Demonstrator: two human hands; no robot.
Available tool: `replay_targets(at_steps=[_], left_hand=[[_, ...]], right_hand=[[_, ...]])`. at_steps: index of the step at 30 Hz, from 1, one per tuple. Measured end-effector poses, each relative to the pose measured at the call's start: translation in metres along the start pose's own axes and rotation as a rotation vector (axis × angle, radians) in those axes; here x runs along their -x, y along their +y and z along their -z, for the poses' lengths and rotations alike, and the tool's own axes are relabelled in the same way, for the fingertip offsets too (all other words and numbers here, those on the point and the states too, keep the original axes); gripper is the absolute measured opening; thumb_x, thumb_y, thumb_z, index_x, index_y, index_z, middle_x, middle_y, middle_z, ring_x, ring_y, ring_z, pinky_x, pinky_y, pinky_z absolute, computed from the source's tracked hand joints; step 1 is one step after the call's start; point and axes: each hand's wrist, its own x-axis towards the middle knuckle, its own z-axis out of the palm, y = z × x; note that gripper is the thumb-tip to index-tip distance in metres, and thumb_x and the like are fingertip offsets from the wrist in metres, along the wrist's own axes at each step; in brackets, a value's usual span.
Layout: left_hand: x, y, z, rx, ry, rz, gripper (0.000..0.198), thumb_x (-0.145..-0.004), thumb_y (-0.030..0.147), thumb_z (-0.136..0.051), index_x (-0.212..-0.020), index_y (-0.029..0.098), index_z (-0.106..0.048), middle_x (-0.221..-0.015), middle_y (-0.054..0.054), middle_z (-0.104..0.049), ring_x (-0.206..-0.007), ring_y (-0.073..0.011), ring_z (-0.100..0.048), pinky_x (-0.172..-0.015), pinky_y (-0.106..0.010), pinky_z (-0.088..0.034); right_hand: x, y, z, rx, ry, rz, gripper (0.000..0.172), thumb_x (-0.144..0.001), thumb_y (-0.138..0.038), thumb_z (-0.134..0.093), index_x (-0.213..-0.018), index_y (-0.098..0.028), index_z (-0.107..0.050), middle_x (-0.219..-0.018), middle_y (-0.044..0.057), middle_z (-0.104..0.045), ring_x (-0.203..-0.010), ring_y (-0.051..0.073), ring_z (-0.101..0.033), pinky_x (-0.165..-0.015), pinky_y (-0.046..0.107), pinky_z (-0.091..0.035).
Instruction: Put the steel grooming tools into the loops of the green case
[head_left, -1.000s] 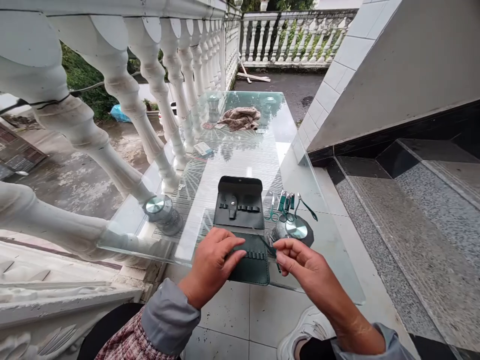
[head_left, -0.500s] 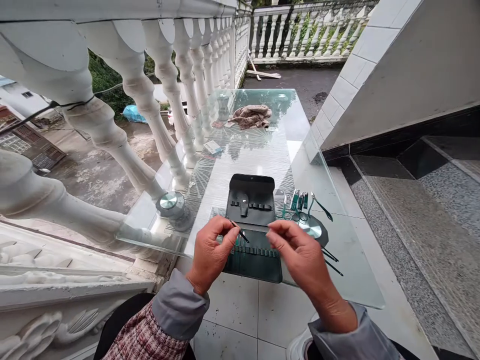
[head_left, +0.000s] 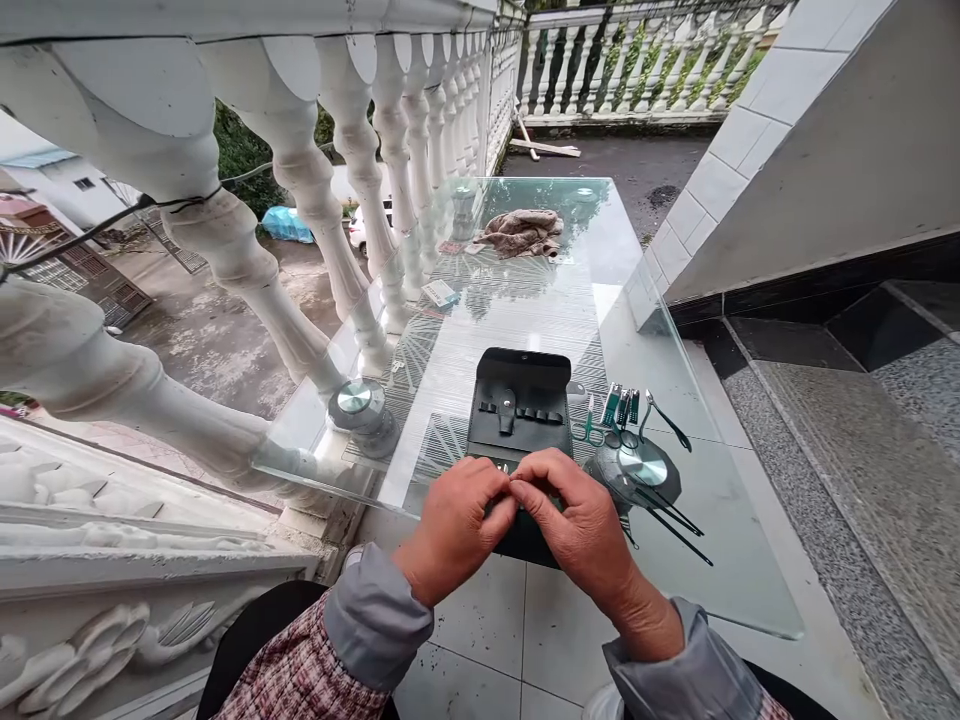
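My left hand and my right hand meet fingertip to fingertip over the near half of an open black manicure case. Both are closed in a pinch. A thin black tool was in the left fingers a moment ago; now the fingers mostly cover it. What the right fingertips pinch is hidden. The case's far half shows elastic loops and a small snapped holder. Right of the case lie green-handled scissors, several nail clippers, a cuticle nipper and thin dark tools.
The glass table rests on round stone-like supports. Farther back are a crumpled brown cloth and a small card packet. A white balustrade runs along the left; granite steps rise on the right.
My right hand has moved left to meet the left hand at the fingertips. The thin tool that showed in the left fingers is now mostly hidden. The view has shifted slightly left.
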Motion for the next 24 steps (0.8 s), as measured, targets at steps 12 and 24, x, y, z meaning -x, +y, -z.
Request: replay_targets(at_steps=[12,24], left_hand=[[0.006,-0.011,0.002,-0.355,-0.162,-0.02,0.012,-0.074,0.02,-0.07,-0.081,0.019,-0.06,-0.081,-0.002,-0.057,-0.08,-0.02,-0.05,-0.067,-0.031,-0.043],[0.008,-0.013,0.001,-0.435,-0.207,-0.066,0.014,-0.073,0.022,-0.071,-0.076,0.018,-0.058,-0.079,-0.003,-0.053,-0.077,-0.0203,-0.047,-0.065,-0.032,-0.043]], right_hand=[[-0.021,0.036,-0.002,-0.282,0.216,-0.427,0.038,-0.067,-0.046,-0.066,-0.091,-0.018,-0.056,-0.067,-0.002,-0.056,-0.056,0.011,-0.054,-0.049,0.025,-0.05],[-0.03,0.045,-0.013,-0.189,0.213,-0.462,0.037,-0.067,-0.047,-0.064,-0.09,-0.018,-0.059,-0.069,-0.001,-0.059,-0.056,0.012,-0.056,-0.05,0.027,-0.052]])
